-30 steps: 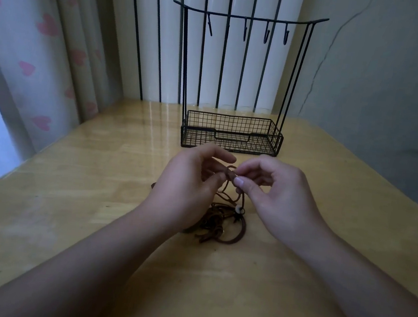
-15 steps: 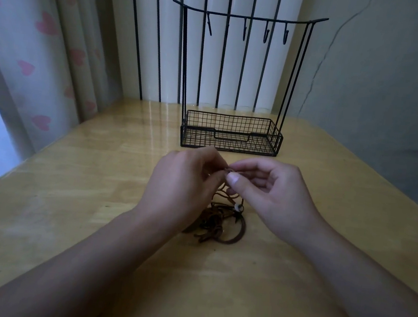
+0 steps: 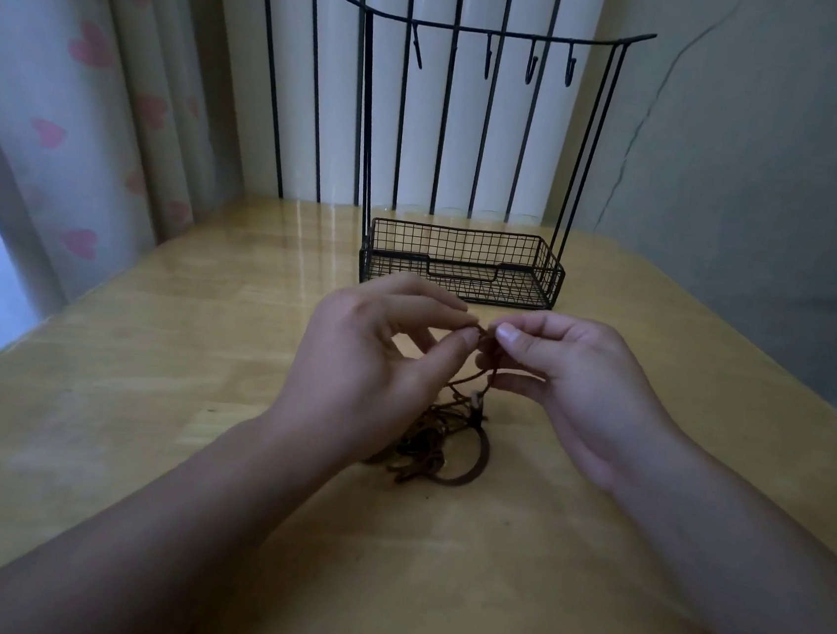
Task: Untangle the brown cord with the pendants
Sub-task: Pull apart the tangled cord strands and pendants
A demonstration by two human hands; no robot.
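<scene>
Cord (image 3: 439,443) tangle partly behind left hand (image 3: 369,368), pendants perhaps indistinct.

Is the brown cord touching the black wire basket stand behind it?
Apart. The head view shows the brown cord lying near the hands, with bare table between it and the wire basket stand.

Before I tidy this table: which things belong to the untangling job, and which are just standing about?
In the job:
- brown cord, a tangled heap on the table, one part lifted
- left hand and right hand, both pinching that lifted part

Just standing about:
- black wire rack with hooks, behind the hands
- wooden table
- heart-print curtain
</scene>
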